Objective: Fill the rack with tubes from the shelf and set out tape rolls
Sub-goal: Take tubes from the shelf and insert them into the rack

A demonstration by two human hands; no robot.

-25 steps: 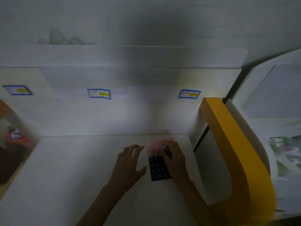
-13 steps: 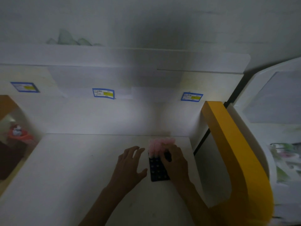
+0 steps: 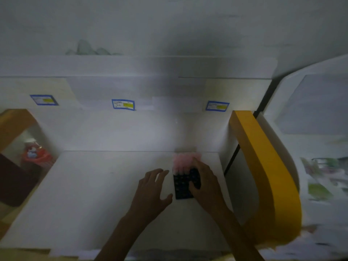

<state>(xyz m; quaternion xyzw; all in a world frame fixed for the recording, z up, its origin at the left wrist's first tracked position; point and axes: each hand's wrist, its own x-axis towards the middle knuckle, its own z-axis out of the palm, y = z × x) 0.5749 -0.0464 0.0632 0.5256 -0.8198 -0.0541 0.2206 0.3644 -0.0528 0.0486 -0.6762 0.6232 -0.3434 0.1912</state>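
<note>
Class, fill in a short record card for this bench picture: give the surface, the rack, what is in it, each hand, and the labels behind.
surface: white bench
rack: black, holed, lying on the bench
rack contents: pink-topped tubes at its far end; near holes empty
left hand: open, beside the rack
right hand: resting on the rack's right side; grip unclear
labels: three blue-bordered labels on the shelf edge

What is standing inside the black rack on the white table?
Pink tubes fill the far rows of the black rack. The near holes look empty. The right hand covers the rack's right side, so those holes are hidden.
</note>
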